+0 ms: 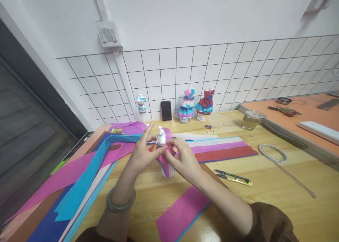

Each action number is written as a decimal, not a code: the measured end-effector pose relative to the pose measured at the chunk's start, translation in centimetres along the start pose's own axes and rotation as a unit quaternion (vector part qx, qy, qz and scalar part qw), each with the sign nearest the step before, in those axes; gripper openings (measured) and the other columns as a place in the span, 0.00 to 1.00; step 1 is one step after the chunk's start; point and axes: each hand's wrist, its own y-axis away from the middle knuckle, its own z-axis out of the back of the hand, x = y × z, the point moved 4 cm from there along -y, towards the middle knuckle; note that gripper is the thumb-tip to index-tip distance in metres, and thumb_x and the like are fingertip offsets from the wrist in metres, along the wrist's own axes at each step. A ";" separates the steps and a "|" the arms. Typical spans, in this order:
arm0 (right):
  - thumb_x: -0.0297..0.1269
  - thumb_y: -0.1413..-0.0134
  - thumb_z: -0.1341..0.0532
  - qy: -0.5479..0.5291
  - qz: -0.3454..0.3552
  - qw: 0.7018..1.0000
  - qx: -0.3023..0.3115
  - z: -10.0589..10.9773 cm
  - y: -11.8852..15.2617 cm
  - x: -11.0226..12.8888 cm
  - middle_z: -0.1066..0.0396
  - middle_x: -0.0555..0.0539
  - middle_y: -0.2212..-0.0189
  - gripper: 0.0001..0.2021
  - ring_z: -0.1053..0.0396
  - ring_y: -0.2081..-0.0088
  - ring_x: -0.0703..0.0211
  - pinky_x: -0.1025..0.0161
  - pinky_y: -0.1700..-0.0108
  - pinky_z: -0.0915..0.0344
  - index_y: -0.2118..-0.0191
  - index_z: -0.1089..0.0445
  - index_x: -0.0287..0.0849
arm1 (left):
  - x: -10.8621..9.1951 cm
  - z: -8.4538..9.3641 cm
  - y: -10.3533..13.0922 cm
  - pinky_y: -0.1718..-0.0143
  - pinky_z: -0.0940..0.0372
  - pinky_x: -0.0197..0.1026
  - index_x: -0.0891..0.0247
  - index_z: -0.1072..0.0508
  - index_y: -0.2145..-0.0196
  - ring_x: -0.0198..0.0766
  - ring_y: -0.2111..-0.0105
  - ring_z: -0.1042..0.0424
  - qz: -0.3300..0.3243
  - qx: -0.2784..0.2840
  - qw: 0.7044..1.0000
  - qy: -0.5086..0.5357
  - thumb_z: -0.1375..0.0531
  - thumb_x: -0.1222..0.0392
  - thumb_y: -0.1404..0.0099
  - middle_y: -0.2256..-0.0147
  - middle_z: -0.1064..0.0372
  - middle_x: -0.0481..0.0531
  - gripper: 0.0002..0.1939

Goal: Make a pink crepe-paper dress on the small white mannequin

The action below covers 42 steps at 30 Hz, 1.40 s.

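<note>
A small white dress form (160, 137) stands on its round base in front of me, between my two hands. A pink crepe paper strip (165, 156) wraps around its lower part. My left hand (144, 152) is at its left side, with the thumb pressed to the front of the waist and a finger raised. My right hand (184, 160) pinches the pink strip at the right side, thumb and fingertips close together. The back of the form and some fingertips are hidden.
Crepe paper strips in several colours (76, 178) lie at left, others (219, 148) behind my right hand. A pink piece (182, 213) lies in front. Yellow-handled thread snips (233, 177), a tape roll (272, 153) and a glass jar (253, 120) are at right. Dressed forms (186, 106) and a phone (166, 110) stand by the wall.
</note>
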 end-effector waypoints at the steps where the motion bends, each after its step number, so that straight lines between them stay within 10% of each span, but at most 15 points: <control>1: 0.35 0.45 0.42 -0.008 0.004 1.000 0.003 0.0 0.0 0.0 0.29 0.44 0.65 0.07 0.34 0.60 0.53 0.56 0.58 0.37 0.60 0.31 0.42 | 0.0 0.0 -0.1 0.48 0.41 0.49 0.55 0.54 0.36 0.41 0.56 0.31 0.002 -0.006 1.000 0.001 0.35 0.53 0.45 0.60 0.30 0.52 0.45; 12: 0.41 0.41 0.45 -0.097 -0.125 0.972 0.172 4.9 1.6 -3.5 0.25 0.46 0.63 0.12 0.28 0.62 0.55 0.58 0.59 0.32 0.61 0.27 0.41 | 0.8 -0.6 -0.6 0.52 0.38 0.42 0.55 0.48 0.38 0.42 0.52 0.34 0.008 0.001 1.000 0.024 0.34 0.50 0.48 0.50 0.34 0.54 0.44; 21: 0.35 0.50 0.35 0.043 0.010 0.929 0.368 0.9 9.2 -4.1 0.27 0.45 0.59 0.12 0.33 0.55 0.52 0.57 0.52 0.39 0.57 0.28 0.45 | 0.4 -0.5 -0.5 0.59 0.36 0.40 0.56 0.38 0.44 0.40 0.60 0.32 -0.045 -0.069 0.993 -0.081 0.36 0.46 0.47 0.58 0.31 0.52 0.34; 29: 0.29 0.54 0.33 0.079 0.052 0.901 0.424 -1.8 10.1 -3.8 0.27 0.49 0.68 0.06 0.31 0.60 0.57 0.62 0.56 0.40 0.67 0.28 0.43 | 0.2 0.2 -0.4 0.60 0.37 0.40 0.58 0.35 0.47 0.40 0.62 0.32 -0.020 -0.113 0.988 -0.100 0.36 0.45 0.48 0.58 0.30 0.52 0.32; 42: 0.27 0.49 0.39 0.114 0.002 0.924 0.366 0.0 9.1 -5.0 0.26 0.45 0.63 0.09 0.31 0.58 0.55 0.59 0.53 0.39 0.60 0.28 0.42 | 1.2 0.2 -0.6 0.60 0.35 0.45 0.56 0.41 0.44 0.44 0.61 0.28 0.019 -0.151 0.984 -0.088 0.33 0.47 0.52 0.56 0.30 0.55 0.40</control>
